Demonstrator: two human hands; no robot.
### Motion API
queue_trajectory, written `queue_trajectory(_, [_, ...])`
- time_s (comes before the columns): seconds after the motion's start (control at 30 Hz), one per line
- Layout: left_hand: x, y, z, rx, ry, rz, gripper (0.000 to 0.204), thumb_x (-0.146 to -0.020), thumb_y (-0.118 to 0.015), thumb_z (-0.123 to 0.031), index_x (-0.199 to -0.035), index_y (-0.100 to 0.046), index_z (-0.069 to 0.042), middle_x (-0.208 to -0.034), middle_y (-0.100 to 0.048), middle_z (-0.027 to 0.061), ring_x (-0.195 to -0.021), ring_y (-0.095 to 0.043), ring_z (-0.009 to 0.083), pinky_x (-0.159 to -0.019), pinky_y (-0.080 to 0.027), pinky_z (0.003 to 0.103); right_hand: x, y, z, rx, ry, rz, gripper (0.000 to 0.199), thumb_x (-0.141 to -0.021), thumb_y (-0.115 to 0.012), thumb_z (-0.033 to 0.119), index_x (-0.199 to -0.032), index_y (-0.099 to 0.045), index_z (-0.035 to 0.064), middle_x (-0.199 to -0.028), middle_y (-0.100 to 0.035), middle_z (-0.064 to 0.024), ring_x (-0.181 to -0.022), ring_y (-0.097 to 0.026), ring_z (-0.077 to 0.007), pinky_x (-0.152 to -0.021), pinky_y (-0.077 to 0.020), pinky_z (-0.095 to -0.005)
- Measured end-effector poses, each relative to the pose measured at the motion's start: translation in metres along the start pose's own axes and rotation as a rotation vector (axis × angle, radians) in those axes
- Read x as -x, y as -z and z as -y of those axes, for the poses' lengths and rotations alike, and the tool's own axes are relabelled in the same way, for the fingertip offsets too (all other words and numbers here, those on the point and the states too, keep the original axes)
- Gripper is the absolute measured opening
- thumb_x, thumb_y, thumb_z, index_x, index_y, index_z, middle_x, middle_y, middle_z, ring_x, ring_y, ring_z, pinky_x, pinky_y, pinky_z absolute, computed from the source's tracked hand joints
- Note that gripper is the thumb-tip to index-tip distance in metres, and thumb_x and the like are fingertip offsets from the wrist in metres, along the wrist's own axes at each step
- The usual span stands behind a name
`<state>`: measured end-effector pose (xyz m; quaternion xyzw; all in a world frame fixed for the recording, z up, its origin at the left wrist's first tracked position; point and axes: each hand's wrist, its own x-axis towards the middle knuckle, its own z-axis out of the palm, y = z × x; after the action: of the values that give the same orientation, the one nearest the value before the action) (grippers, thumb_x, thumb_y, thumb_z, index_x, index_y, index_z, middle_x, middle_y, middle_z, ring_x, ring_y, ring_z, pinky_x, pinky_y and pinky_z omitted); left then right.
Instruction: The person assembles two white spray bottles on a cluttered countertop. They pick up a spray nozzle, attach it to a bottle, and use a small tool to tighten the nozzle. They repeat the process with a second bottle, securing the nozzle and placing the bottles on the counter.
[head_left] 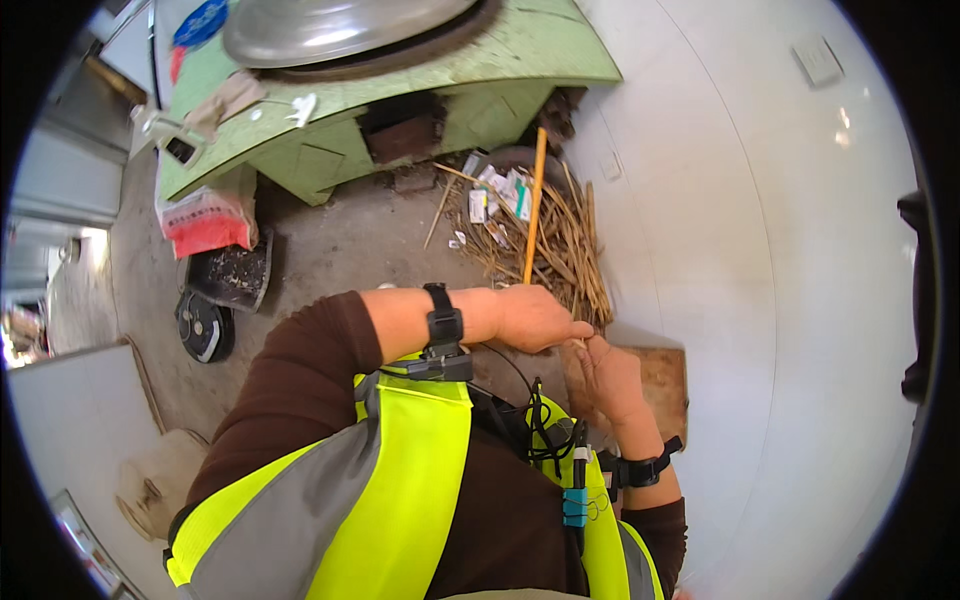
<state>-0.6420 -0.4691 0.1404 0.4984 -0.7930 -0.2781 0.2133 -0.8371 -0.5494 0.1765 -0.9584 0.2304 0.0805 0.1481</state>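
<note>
My left hand [540, 317] and my right hand [608, 375] meet at their fingertips in front of my chest. Both have their fingers closed in a pinch; a small pale bit shows between them, too small to name. Just past my left hand, a long orange-yellow stick [535, 200] leans over a heap of dry twigs [575, 245]. The near end of that stick is hidden behind the hand, so I cannot tell whether they touch. Under my right hand lies a brown wooden board [655, 385].
Ahead stands a green stove [480, 125] with a big metal lid [340, 30] on top. Paper scraps and small boxes [500, 195] lie on the twigs. To the left are a black dustpan-like tray [232, 275] and a round black device [204, 327]. A white wall [740, 230] closes the right.
</note>
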Motion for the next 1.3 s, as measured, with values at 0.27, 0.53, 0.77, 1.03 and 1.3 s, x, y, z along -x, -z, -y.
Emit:
queue_trajectory(0.27, [0.176,0.077,0.038,-0.084,0.300,-0.217,0.018,-0.086,-0.052,-0.027,-0.086,-0.054,-0.009,-0.079,-0.064,0.0121,-0.075,-0.062,0.0350,-0.061,-0.047,0.045,-0.125,0.007,0.140,0.130,0.376,-0.012,0.031,-0.091,-0.052,0.033,-0.075,-0.050,0.0064,-0.059,-0.058,-0.0143,-0.053,-0.057,-0.0347,-0.047,-0.0439,-0.0431])
queue_trajectory(0.53, [0.382,0.133,0.067,-0.066,0.721,-0.357,0.024,-0.091,-0.050,-0.032,-0.089,-0.052,-0.007,-0.074,-0.062,0.0180,-0.071,-0.059,0.0405,-0.060,-0.045,0.050,-0.256,-0.011,0.310,0.267,0.804,-0.092,0.029,-0.087,-0.058,0.030,-0.068,-0.053,0.0080,-0.056,-0.058,-0.0101,-0.050,-0.059,-0.0286,-0.044,-0.0445,-0.0379])
queue_trajectory(0.77, [0.522,0.134,0.089,-0.270,1.045,-0.737,0.018,-0.089,-0.053,-0.026,-0.086,-0.052,-0.009,-0.073,-0.059,0.0136,-0.071,-0.059,0.0363,-0.059,-0.046,0.046,-0.353,0.005,0.350,0.869,0.545,0.577,0.064,-0.064,-0.071,0.060,-0.104,-0.070,0.0103,-0.108,-0.062,-0.0175,-0.105,-0.056,-0.0328,-0.085,-0.0452,-0.0482])
queue_trajectory(1.03, [0.524,0.167,0.127,-0.528,0.945,-0.710,0.011,-0.079,-0.057,-0.020,-0.079,-0.055,-0.010,-0.066,-0.056,0.0051,-0.067,-0.059,0.0246,-0.069,-0.042,0.036,-0.420,-0.030,0.490,-0.064,1.118,0.393,0.050,-0.084,-0.061,0.029,-0.124,-0.045,0.0029,-0.115,-0.054,-0.0218,-0.101,-0.056,-0.0367,-0.083,-0.0482,-0.0433])
queue_trajectory(1.3, [0.541,0.220,0.134,-0.650,1.101,-1.434,0.016,-0.077,-0.063,-0.017,-0.087,-0.058,-0.005,-0.087,-0.058,0.0063,-0.088,-0.055,0.0216,-0.081,-0.041,0.034,-0.531,-0.043,0.560,-0.515,0.965,0.649,0.027,-0.095,-0.048,0.027,-0.082,-0.051,0.0041,-0.065,-0.049,-0.0068,-0.059,-0.047,-0.0185,-0.056,-0.0403,-0.0310])
